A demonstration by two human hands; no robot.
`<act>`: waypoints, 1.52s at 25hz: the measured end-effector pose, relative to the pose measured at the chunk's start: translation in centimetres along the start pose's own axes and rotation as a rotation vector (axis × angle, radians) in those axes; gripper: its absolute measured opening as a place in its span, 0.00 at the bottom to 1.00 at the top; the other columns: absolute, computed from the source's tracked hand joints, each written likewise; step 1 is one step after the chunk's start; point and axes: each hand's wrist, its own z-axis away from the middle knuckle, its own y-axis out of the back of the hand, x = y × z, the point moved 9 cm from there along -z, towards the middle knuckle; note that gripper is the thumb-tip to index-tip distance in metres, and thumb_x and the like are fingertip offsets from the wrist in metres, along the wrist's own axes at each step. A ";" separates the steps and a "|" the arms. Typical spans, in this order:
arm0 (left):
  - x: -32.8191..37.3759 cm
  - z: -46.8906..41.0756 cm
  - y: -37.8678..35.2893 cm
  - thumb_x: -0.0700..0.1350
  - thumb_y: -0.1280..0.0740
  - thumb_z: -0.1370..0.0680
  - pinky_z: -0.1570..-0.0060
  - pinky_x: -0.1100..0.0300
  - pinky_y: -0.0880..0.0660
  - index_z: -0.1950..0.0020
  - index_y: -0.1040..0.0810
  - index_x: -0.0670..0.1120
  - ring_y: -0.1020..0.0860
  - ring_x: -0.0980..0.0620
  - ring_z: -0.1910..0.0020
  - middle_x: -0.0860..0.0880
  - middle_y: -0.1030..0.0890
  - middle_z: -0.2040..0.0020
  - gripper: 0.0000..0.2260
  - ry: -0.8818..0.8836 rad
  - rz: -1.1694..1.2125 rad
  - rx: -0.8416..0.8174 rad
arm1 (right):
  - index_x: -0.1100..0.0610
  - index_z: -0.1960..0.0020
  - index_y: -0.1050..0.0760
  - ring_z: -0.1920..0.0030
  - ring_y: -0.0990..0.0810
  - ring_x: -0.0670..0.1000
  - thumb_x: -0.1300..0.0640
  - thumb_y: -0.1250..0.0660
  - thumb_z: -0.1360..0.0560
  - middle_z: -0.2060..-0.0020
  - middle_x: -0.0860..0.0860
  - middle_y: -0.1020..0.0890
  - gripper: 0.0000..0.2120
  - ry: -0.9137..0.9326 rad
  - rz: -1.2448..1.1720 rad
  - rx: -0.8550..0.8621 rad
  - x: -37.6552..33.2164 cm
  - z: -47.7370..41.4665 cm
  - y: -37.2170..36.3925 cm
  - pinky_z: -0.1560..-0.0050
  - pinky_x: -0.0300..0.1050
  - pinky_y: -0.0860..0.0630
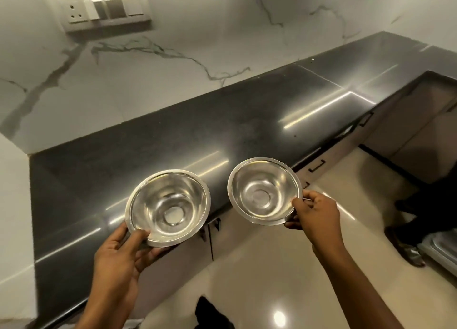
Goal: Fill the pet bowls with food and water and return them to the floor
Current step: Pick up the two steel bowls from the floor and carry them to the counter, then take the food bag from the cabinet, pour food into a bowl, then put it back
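Note:
Two shiny steel pet bowls are held over the front edge of a dark countertop (173,140). My left hand (118,257) grips the near rim of the left bowl (168,207), thumb on top. The right bowl (264,190) is pinched at its right rim by my right hand (314,217). Both bowls look dry and hold nothing. The left bowl hovers over the counter edge, and the right bowl hangs partly past the edge, above the floor.
A white marble wall with a switch and socket panel (99,9) rises behind the counter. Cabinet doors (408,130) with black handles run below it at right. A glossy beige floor (272,266) lies under my arms. Another person's feet (408,242) stand at right.

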 end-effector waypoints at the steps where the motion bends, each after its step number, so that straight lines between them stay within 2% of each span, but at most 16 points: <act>1: 0.0 -1.6 -0.4 0.33 0.32 0.18 0.69 0.62 0.16 0.29 0.19 0.43 0.13 0.54 0.68 0.50 0.11 0.60 0.17 0.001 0.010 0.020 | 0.57 0.47 0.17 0.74 0.15 0.53 0.67 0.33 0.20 0.72 0.55 0.15 0.08 0.002 -0.002 -0.024 -0.6 -2.0 -1.6 0.70 0.47 0.16; 6: 0.4 -7.5 -2.1 0.34 0.32 0.17 0.67 0.60 0.14 0.27 0.20 0.42 0.12 0.55 0.66 0.43 0.13 0.47 0.18 0.006 0.074 0.164 | 0.59 0.47 0.17 0.75 0.19 0.46 0.66 0.32 0.19 0.72 0.52 0.17 0.06 0.025 0.014 -0.150 -4.1 -10.5 -9.0 0.71 0.46 0.16; 9: -0.2 -9.9 -2.4 0.34 0.32 0.17 0.65 0.58 0.13 0.27 0.21 0.41 0.11 0.49 0.59 0.38 0.14 0.39 0.18 0.028 0.099 0.257 | 0.58 0.47 0.17 0.74 0.17 0.46 0.65 0.32 0.18 0.71 0.52 0.16 0.06 0.025 0.069 -0.235 -4.5 -13.8 -12.6 0.69 0.47 0.15; 12: -1.1 -11.0 -3.8 0.33 0.32 0.17 0.65 0.57 0.13 0.27 0.21 0.42 0.13 0.42 0.51 0.37 0.14 0.40 0.19 0.046 0.159 0.308 | 0.56 0.49 0.17 0.72 0.16 0.47 0.64 0.32 0.18 0.65 0.56 0.14 0.06 0.003 0.110 -0.336 -4.3 -17.1 -15.9 0.68 0.47 0.15; 17: -2.9 -11.1 -4.8 0.33 0.33 0.17 0.63 0.54 0.12 0.25 0.22 0.43 0.14 0.39 0.45 0.36 0.16 0.36 0.20 0.037 0.241 0.479 | 0.59 0.48 0.17 0.71 0.16 0.48 0.64 0.32 0.18 0.65 0.57 0.15 0.06 -0.018 0.155 -0.441 -3.8 -21.5 -19.0 0.67 0.48 0.14; 21: -4.1 -11.1 -6.3 0.33 0.32 0.17 0.67 0.56 0.14 0.24 0.23 0.43 0.14 0.40 0.47 0.37 0.17 0.34 0.21 0.041 0.274 0.547 | 0.57 0.49 0.18 0.69 0.15 0.49 0.64 0.32 0.17 0.62 0.57 0.14 0.05 0.003 0.190 -0.493 -4.2 -24.2 -19.7 0.67 0.47 0.14; 24: -5.0 -11.3 -6.7 0.32 0.33 0.17 0.67 0.55 0.13 0.24 0.23 0.42 0.14 0.40 0.47 0.37 0.17 0.34 0.21 0.048 0.277 0.589 | 0.55 0.51 0.18 0.66 0.13 0.52 0.63 0.32 0.17 0.60 0.58 0.13 0.06 0.003 0.217 -0.516 -3.7 -25.0 -19.8 0.67 0.47 0.14; 30: -5.9 -11.9 -6.5 0.31 0.33 0.17 0.66 0.52 0.13 0.24 0.23 0.42 0.15 0.41 0.48 0.38 0.18 0.35 0.21 0.087 0.304 0.591 | 0.56 0.47 0.18 0.59 0.11 0.57 0.63 0.33 0.17 0.56 0.59 0.13 0.05 -0.030 0.200 -0.542 -2.3 -25.3 -19.9 0.67 0.47 0.14; 32: -6.4 -12.0 -6.1 0.32 0.33 0.17 0.67 0.52 0.13 0.27 0.22 0.42 0.15 0.39 0.48 0.37 0.17 0.38 0.19 0.112 0.281 0.594 | 0.56 0.46 0.19 0.56 0.11 0.57 0.62 0.32 0.17 0.54 0.58 0.13 0.04 -0.049 0.211 -0.529 -1.5 -25.4 -19.7 0.65 0.49 0.13; 34: -7.1 -11.9 -5.5 0.33 0.32 0.17 0.69 0.49 0.13 0.26 0.24 0.43 0.16 0.35 0.46 0.35 0.18 0.36 0.20 0.148 0.247 0.627 | 0.57 0.43 0.18 0.53 0.12 0.57 0.58 0.31 0.18 0.51 0.57 0.13 0.06 -0.065 0.278 -0.557 -0.7 -25.6 -19.5 0.61 0.56 0.12; 35: -7.3 -11.6 -5.1 0.33 0.30 0.18 0.64 0.44 0.13 0.23 0.28 0.42 0.18 0.32 0.42 0.34 0.20 0.34 0.24 0.163 0.187 0.660 | 0.57 0.40 0.19 0.52 0.12 0.56 0.56 0.30 0.18 0.49 0.56 0.13 0.09 -0.046 0.326 -0.577 -0.8 -25.7 -19.5 0.57 0.58 0.11; 36: -6.8 -11.1 -4.7 0.33 0.27 0.20 0.52 0.37 0.15 0.19 0.32 0.42 0.21 0.31 0.36 0.33 0.23 0.30 0.30 0.169 0.090 0.709 | 0.56 0.37 0.20 0.48 0.12 0.55 0.53 0.28 0.20 0.45 0.55 0.13 0.13 0.006 0.369 -0.581 -1.6 -25.9 -19.3 0.51 0.60 0.12; 37: -5.6 -10.6 -4.2 0.34 0.23 0.23 0.39 0.33 0.20 0.17 0.34 0.41 0.24 0.30 0.29 0.32 0.27 0.24 0.36 0.157 -0.006 0.777 | 0.55 0.33 0.21 0.43 0.14 0.55 0.50 0.26 0.21 0.40 0.55 0.14 0.19 0.096 0.407 -0.564 -3.2 -26.3 -19.2 0.43 0.59 0.14; 38: -3.2 -10.1 -4.0 0.35 0.19 0.27 0.29 0.33 0.27 0.18 0.33 0.39 0.27 0.30 0.26 0.32 0.30 0.21 0.40 0.106 -0.104 0.850 | 0.54 0.29 0.23 0.37 0.16 0.55 0.47 0.25 0.22 0.34 0.56 0.17 0.24 0.209 0.441 -0.539 -5.6 -26.6 -19.1 0.36 0.56 0.18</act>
